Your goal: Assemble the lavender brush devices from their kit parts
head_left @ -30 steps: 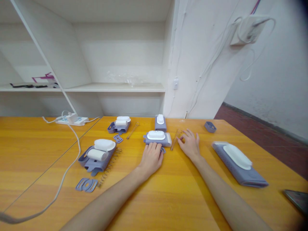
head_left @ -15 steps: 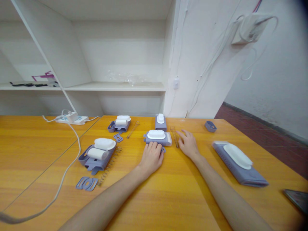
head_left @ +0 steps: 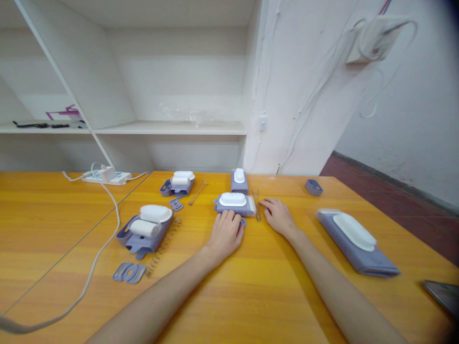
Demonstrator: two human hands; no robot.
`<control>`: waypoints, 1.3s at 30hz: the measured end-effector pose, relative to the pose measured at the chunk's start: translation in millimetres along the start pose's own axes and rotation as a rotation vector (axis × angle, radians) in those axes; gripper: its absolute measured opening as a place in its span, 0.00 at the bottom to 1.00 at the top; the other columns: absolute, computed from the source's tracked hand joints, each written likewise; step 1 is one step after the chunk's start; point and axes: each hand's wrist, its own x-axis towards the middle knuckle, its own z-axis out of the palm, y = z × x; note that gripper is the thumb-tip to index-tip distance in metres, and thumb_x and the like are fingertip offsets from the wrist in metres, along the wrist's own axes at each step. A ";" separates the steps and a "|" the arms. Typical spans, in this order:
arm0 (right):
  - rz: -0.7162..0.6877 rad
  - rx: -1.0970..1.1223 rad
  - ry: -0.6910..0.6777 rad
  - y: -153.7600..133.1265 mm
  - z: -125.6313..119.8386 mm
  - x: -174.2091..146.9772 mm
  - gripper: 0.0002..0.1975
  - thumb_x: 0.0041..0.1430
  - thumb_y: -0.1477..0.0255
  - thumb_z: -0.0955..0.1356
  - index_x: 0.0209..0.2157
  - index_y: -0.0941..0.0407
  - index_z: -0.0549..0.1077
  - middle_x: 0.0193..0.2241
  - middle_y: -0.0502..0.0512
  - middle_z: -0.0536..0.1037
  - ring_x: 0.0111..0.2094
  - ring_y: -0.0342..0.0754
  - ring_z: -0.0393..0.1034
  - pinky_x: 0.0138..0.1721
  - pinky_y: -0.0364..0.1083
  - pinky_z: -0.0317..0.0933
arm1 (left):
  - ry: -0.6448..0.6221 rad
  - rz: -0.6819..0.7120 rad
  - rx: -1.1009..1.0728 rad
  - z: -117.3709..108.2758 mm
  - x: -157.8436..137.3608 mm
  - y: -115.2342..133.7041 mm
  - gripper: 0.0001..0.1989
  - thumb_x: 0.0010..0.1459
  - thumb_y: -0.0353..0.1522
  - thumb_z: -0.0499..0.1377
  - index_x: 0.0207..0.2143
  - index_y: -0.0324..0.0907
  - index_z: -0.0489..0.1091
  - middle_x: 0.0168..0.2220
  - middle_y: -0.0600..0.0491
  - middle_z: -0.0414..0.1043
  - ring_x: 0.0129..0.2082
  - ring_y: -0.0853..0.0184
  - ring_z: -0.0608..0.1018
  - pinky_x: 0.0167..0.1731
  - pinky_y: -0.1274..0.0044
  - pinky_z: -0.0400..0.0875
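Observation:
A grey-purple case (head_left: pixel 231 211) with a ribbed white oval piece (head_left: pixel 233 199) on top lies in the middle of the table. My left hand (head_left: pixel 225 235) rests at its near edge, fingertips against the case. A flat grey-purple frame (head_left: pixel 244 222) is partly hidden under that hand. Right of the case's whitish end lies a metal coil spring (head_left: pixel 256 204). My right hand (head_left: pixel 279 216) is just right of the spring, fingers stretched toward it and holding nothing; a small gap shows between them.
Behind the middle case stands another case (head_left: pixel 239 186). More cases with white pieces lie at left (head_left: pixel 150 234), back left (head_left: pixel 182 184) and right (head_left: pixel 358 243), with springs and flat frames. A small cup-like part (head_left: pixel 313 188), a phone (head_left: pixel 442 296), a power strip (head_left: pixel 107 177) and its cable also lie about.
The spring beside the middle case has shifted left at its near end and lies straighter along the case. My right hand's fingers have come closer together. My left hand has stayed put.

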 end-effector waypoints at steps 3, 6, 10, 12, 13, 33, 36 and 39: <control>0.001 0.001 0.000 -0.1 -0.3 0.0 0.18 0.57 0.74 0.59 0.47 0.53 0.72 0.49 0.56 0.71 0.50 0.50 0.61 0.51 0.50 0.53 | -0.003 0.003 0.000 0.3 -0.2 -0.3 0.09 0.61 0.35 0.47 0.34 0.42 0.64 0.37 0.49 0.65 0.40 0.61 0.66 0.38 0.70 0.59; 0.002 0.008 0.000 -0.2 -0.3 0.0 0.18 0.57 0.75 0.59 0.47 0.53 0.72 0.49 0.56 0.71 0.50 0.51 0.61 0.51 0.50 0.53 | -0.008 0.000 0.003 -0.6 -0.3 0.0 0.08 0.60 0.35 0.48 0.34 0.42 0.64 0.37 0.49 0.65 0.40 0.61 0.66 0.38 0.70 0.59; -0.004 0.012 0.008 -0.2 -0.4 -0.4 0.18 0.56 0.75 0.60 0.46 0.53 0.72 0.48 0.56 0.71 0.49 0.51 0.62 0.51 0.51 0.54 | -0.010 -0.004 0.006 -2.4 -0.1 0.8 0.08 0.60 0.35 0.48 0.34 0.42 0.64 0.37 0.49 0.65 0.40 0.61 0.66 0.38 0.70 0.59; -0.008 0.009 0.017 -0.1 -0.3 -0.5 0.18 0.57 0.75 0.60 0.46 0.53 0.72 0.48 0.56 0.72 0.49 0.51 0.62 0.50 0.51 0.55 | -0.011 -0.005 0.004 -2.9 0.1 1.1 0.08 0.60 0.35 0.48 0.34 0.42 0.64 0.37 0.49 0.65 0.40 0.61 0.66 0.38 0.70 0.59; -0.009 0.008 0.019 0.0 -0.3 -0.5 0.17 0.57 0.75 0.60 0.46 0.53 0.72 0.48 0.56 0.72 0.49 0.51 0.62 0.50 0.51 0.55 | -0.012 -0.006 0.003 -3.0 0.1 1.2 0.08 0.60 0.35 0.48 0.34 0.42 0.64 0.37 0.49 0.65 0.40 0.61 0.66 0.38 0.70 0.60; -0.021 0.031 0.002 -3.6 -5.2 -2.3 0.23 0.57 0.78 0.59 0.53 0.49 0.65 0.53 0.58 0.65 0.52 0.52 0.59 0.51 0.52 0.54 | -0.025 -0.011 -0.001 -2.9 -0.2 1.2 0.08 0.60 0.35 0.48 0.35 0.42 0.64 0.37 0.48 0.65 0.41 0.61 0.66 0.38 0.70 0.60; -0.008 0.055 0.007 -2.9 -5.6 -1.8 0.19 0.57 0.76 0.59 0.48 0.52 0.69 0.52 0.58 0.65 0.52 0.52 0.59 0.51 0.52 0.54 | -0.022 -0.010 0.001 -3.1 -0.1 1.2 0.08 0.60 0.35 0.48 0.35 0.43 0.65 0.37 0.49 0.65 0.41 0.61 0.66 0.39 0.70 0.60; -0.006 0.080 -0.005 -3.4 -6.9 -1.4 0.15 0.58 0.75 0.58 0.43 0.52 0.71 0.51 0.57 0.65 0.52 0.51 0.58 0.52 0.52 0.53 | -0.024 -0.014 0.004 -3.5 -0.1 1.4 0.08 0.60 0.35 0.48 0.35 0.42 0.65 0.37 0.48 0.65 0.41 0.61 0.66 0.39 0.70 0.60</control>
